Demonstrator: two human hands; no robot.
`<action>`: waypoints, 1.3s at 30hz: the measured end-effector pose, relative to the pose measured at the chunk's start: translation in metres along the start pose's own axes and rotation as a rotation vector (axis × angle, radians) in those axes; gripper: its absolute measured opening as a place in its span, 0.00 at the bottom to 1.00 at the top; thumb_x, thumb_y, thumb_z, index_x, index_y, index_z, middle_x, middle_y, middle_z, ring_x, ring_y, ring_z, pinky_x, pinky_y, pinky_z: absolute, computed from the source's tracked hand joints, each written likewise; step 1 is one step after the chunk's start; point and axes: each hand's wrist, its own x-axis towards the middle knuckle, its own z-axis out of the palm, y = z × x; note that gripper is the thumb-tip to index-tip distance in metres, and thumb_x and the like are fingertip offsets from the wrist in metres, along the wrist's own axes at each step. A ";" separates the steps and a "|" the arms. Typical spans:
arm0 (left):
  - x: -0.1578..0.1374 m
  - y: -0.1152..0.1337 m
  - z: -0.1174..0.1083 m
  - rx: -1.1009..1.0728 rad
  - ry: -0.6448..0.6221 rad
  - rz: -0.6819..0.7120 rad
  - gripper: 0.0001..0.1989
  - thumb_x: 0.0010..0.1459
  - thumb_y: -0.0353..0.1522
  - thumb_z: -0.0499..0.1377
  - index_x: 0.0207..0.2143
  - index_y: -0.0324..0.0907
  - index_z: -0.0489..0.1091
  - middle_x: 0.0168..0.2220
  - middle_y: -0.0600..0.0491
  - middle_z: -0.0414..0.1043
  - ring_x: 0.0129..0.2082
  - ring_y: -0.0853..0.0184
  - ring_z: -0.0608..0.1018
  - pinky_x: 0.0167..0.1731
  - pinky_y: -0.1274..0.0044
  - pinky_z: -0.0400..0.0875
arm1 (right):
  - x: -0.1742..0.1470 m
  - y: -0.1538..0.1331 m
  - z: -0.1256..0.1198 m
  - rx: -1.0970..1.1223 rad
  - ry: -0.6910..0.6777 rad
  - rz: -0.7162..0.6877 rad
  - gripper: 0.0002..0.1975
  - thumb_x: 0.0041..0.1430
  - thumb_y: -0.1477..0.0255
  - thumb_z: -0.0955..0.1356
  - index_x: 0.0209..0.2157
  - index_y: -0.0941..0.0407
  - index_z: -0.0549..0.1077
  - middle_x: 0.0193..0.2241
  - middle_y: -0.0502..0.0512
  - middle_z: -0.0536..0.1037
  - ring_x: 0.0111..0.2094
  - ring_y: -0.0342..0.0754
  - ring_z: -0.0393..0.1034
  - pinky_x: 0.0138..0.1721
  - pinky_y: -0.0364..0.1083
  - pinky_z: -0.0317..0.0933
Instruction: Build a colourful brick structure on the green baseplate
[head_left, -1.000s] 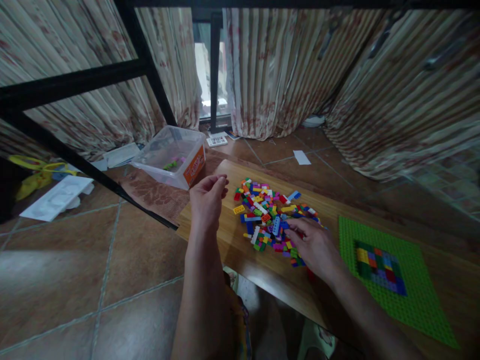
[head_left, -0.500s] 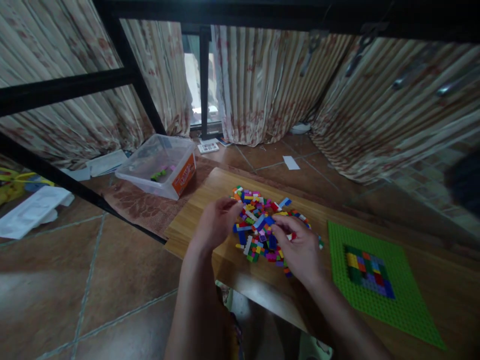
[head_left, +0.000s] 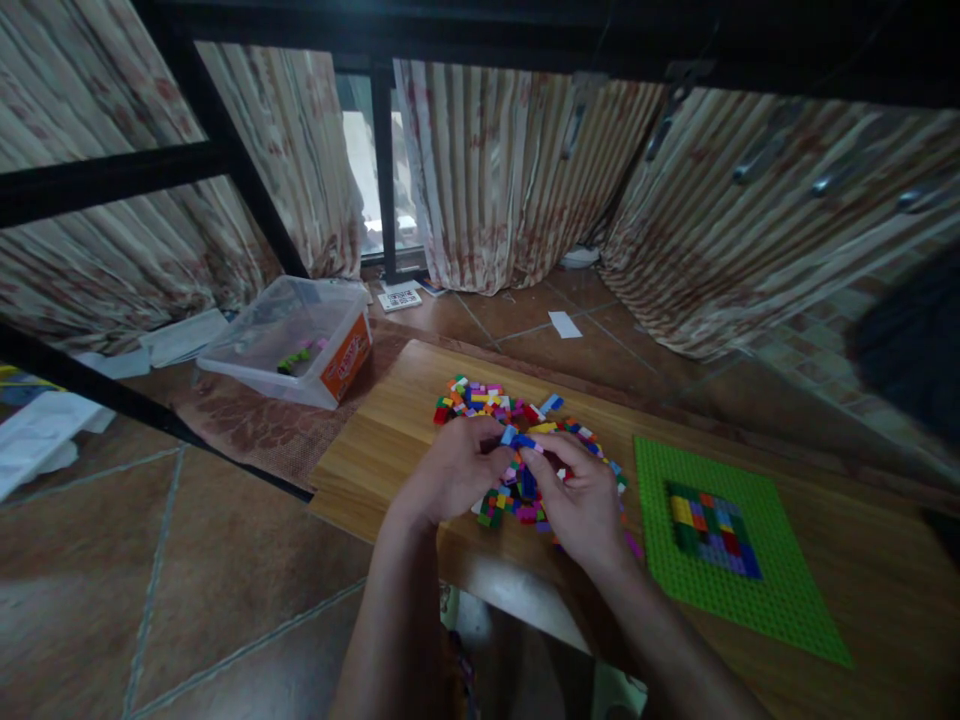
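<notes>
My left hand (head_left: 459, 468) is closed in a pinch at a light blue toy brick (head_left: 509, 435). Close against it, my right hand (head_left: 583, 502) pinches a dark blue toy brick (head_left: 523, 441) between thumb and fingers. The two bricks touch or nearly touch; I cannot tell whether they are joined. Both hands are over a loose pile of colourful bricks (head_left: 480, 398), which they partly cover. To the right lies a green baseplate (head_left: 799, 610), bearing a flat patch of multicoloured bricks (head_left: 712, 530).
The wooden table (head_left: 367, 465) carries the pile and baseplate. Beyond its left end, a clear plastic box (head_left: 259, 375) with a few bricks stands on a mat. A black metal frame (head_left: 180, 160) crosses the left and top. A dark shape (head_left: 915, 345) is at the right edge.
My left hand has moved right to meet my right hand and now pinches the light blue brick. My right hand keeps the dark blue brick. The whole view has shifted slightly.
</notes>
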 end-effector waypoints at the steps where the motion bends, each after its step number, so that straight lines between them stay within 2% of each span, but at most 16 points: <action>1: 0.001 0.000 0.001 0.013 -0.001 -0.005 0.07 0.52 0.33 0.57 0.24 0.40 0.71 0.21 0.57 0.66 0.21 0.72 0.65 0.20 0.81 0.57 | 0.000 0.002 0.001 0.042 0.013 0.031 0.08 0.62 0.67 0.66 0.37 0.53 0.77 0.33 0.52 0.78 0.35 0.47 0.72 0.37 0.46 0.65; 5: 0.003 -0.004 0.003 0.029 0.020 -0.043 0.10 0.51 0.32 0.57 0.19 0.41 0.64 0.19 0.58 0.60 0.20 0.73 0.62 0.19 0.81 0.56 | 0.000 0.007 -0.004 0.065 0.025 0.067 0.09 0.62 0.65 0.66 0.34 0.54 0.76 0.30 0.51 0.78 0.32 0.47 0.71 0.35 0.46 0.64; 8: 0.005 -0.007 0.003 -0.123 0.021 -0.083 0.07 0.53 0.33 0.56 0.23 0.41 0.65 0.22 0.58 0.63 0.22 0.72 0.67 0.22 0.80 0.63 | 0.002 0.014 -0.012 -0.082 0.000 0.090 0.10 0.63 0.65 0.65 0.37 0.54 0.76 0.31 0.52 0.78 0.32 0.48 0.72 0.36 0.47 0.64; 12: 0.006 -0.007 0.006 -0.328 0.031 -0.123 0.06 0.53 0.33 0.56 0.25 0.41 0.64 0.25 0.58 0.64 0.24 0.71 0.70 0.27 0.77 0.72 | 0.000 0.025 -0.021 -0.372 -0.082 0.026 0.11 0.62 0.70 0.63 0.39 0.55 0.77 0.36 0.58 0.78 0.40 0.53 0.72 0.44 0.52 0.64; 14: 0.006 -0.005 0.008 -0.387 0.050 -0.138 0.06 0.52 0.32 0.58 0.26 0.41 0.64 0.26 0.58 0.64 0.25 0.71 0.71 0.29 0.76 0.73 | -0.002 0.026 -0.023 -0.405 -0.120 0.013 0.11 0.60 0.71 0.64 0.40 0.55 0.78 0.39 0.59 0.78 0.44 0.55 0.71 0.48 0.55 0.62; 16: 0.007 -0.003 0.010 -0.438 0.050 -0.155 0.05 0.52 0.33 0.59 0.28 0.40 0.66 0.28 0.57 0.66 0.27 0.71 0.73 0.30 0.76 0.74 | -0.004 0.021 -0.024 -0.304 -0.124 0.059 0.12 0.59 0.70 0.66 0.43 0.55 0.77 0.41 0.59 0.78 0.46 0.55 0.70 0.49 0.56 0.62; 18: 0.007 -0.002 0.011 -0.482 0.025 -0.157 0.07 0.52 0.33 0.60 0.31 0.39 0.67 0.30 0.55 0.67 0.28 0.70 0.74 0.32 0.76 0.74 | -0.003 0.011 -0.022 -0.073 -0.090 0.167 0.14 0.59 0.65 0.66 0.44 0.54 0.77 0.40 0.57 0.79 0.43 0.53 0.72 0.47 0.54 0.64; 20: 0.007 0.000 0.011 -0.492 -0.012 -0.136 0.08 0.52 0.34 0.61 0.31 0.38 0.68 0.30 0.55 0.68 0.28 0.71 0.73 0.32 0.77 0.73 | 0.001 0.000 -0.019 0.192 -0.051 0.300 0.15 0.58 0.60 0.68 0.42 0.54 0.77 0.36 0.55 0.80 0.38 0.50 0.73 0.41 0.50 0.66; 22: 0.007 0.003 0.012 -0.461 -0.025 -0.110 0.08 0.52 0.34 0.61 0.31 0.38 0.68 0.28 0.56 0.67 0.27 0.72 0.72 0.31 0.78 0.71 | 0.006 -0.009 -0.015 0.362 -0.034 0.386 0.16 0.54 0.58 0.70 0.37 0.55 0.78 0.31 0.53 0.79 0.31 0.47 0.72 0.33 0.46 0.66; 27: 0.007 0.008 0.017 -0.406 -0.049 -0.105 0.06 0.53 0.33 0.60 0.29 0.38 0.68 0.27 0.56 0.67 0.27 0.72 0.72 0.29 0.79 0.70 | 0.010 -0.014 -0.009 0.541 0.000 0.511 0.14 0.46 0.59 0.74 0.28 0.56 0.78 0.21 0.47 0.74 0.21 0.40 0.65 0.23 0.41 0.62; 33: 0.008 0.009 0.023 -0.393 -0.075 -0.134 0.05 0.54 0.31 0.58 0.31 0.37 0.71 0.27 0.54 0.71 0.27 0.70 0.74 0.30 0.78 0.71 | 0.006 -0.007 -0.012 0.732 0.012 0.655 0.16 0.37 0.60 0.78 0.27 0.56 0.80 0.19 0.47 0.75 0.20 0.40 0.66 0.21 0.40 0.65; 39: 0.008 0.007 0.026 -0.483 -0.080 -0.137 0.09 0.52 0.35 0.63 0.29 0.36 0.71 0.26 0.54 0.71 0.26 0.73 0.73 0.29 0.80 0.70 | 0.005 -0.010 -0.017 0.820 0.008 0.704 0.16 0.35 0.62 0.79 0.25 0.56 0.79 0.19 0.48 0.75 0.20 0.39 0.67 0.21 0.40 0.66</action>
